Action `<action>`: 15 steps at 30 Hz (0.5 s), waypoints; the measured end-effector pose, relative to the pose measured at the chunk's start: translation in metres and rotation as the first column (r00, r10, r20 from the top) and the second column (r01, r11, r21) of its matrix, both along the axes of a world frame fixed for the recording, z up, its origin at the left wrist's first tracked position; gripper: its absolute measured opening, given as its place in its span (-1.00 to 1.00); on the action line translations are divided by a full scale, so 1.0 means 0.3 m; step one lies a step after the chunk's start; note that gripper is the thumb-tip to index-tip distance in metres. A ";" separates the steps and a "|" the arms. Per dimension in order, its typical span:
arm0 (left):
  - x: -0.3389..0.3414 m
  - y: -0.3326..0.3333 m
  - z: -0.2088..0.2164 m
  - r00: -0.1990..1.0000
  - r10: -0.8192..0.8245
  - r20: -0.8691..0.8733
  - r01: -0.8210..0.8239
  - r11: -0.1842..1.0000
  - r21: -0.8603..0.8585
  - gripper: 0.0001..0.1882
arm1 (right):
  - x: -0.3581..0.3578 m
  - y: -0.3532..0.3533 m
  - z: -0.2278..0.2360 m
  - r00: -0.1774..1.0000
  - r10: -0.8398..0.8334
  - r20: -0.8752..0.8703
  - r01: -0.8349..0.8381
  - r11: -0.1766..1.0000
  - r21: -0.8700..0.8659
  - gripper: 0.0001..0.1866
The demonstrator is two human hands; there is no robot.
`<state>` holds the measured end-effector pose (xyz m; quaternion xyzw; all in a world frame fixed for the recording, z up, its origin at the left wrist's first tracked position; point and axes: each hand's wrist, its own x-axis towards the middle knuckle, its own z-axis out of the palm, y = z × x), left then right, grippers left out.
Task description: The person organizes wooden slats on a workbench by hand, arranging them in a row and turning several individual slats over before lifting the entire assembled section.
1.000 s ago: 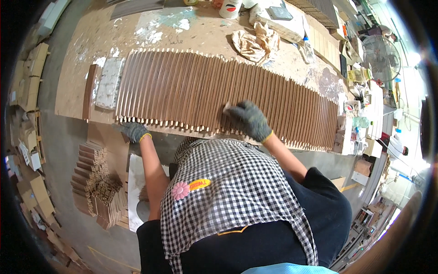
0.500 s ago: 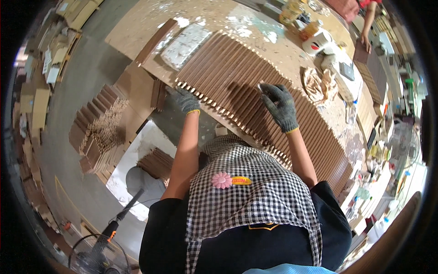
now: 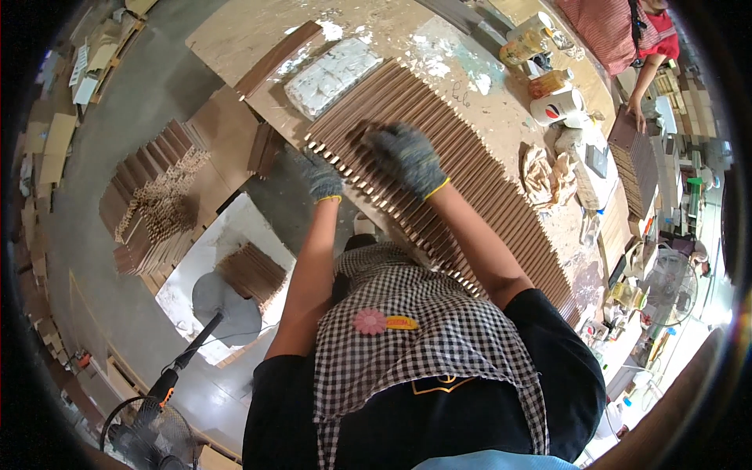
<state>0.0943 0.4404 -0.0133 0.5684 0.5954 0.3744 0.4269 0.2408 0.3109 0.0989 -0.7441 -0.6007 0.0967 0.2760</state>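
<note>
A long row of dark brown wooden strips (image 3: 462, 168) lies side by side on the worktable, their pale ends lined up along the near edge. My right hand (image 3: 407, 159), in a grey knit glove with a yellow cuff, is over the far left part of the row, fingers curled down. What is under those fingers is hidden. My left hand (image 3: 319, 175), gloved alike, is at the near left corner of the row by the strip ends. Its fingertips are dark and blurred against the table edge.
Beyond the row are a white-smeared block (image 3: 333, 77), a loose brown board (image 3: 278, 59), a paper cup (image 3: 558, 106) and crumpled brown paper (image 3: 548, 176). Stacked strips (image 3: 157, 188) stand at left, a fan (image 3: 149, 435) at lower left. Another person's hand (image 3: 636, 117) rests on brown boards.
My right hand has moved left along the row, from its middle to near the left end. My left hand stays by the corner. The whole view has shifted slightly.
</note>
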 end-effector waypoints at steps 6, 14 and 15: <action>-0.045 0.015 0.079 1.000 0.018 -0.024 -0.016 0.998 0.061 -0.44 | 0.382 0.035 0.016 0.923 -0.334 0.190 0.315 0.941 0.124 -0.74; -0.043 -0.053 0.130 0.985 -0.112 -0.132 0.097 0.989 -0.113 -0.41 | 0.274 -0.055 0.006 0.915 -0.316 0.251 0.251 0.933 0.259 -0.74; -0.052 -0.046 0.046 0.997 -0.059 -0.040 0.059 0.998 -0.018 -0.40 | 0.155 -0.036 0.061 0.955 -0.273 0.116 0.267 0.961 0.066 -0.71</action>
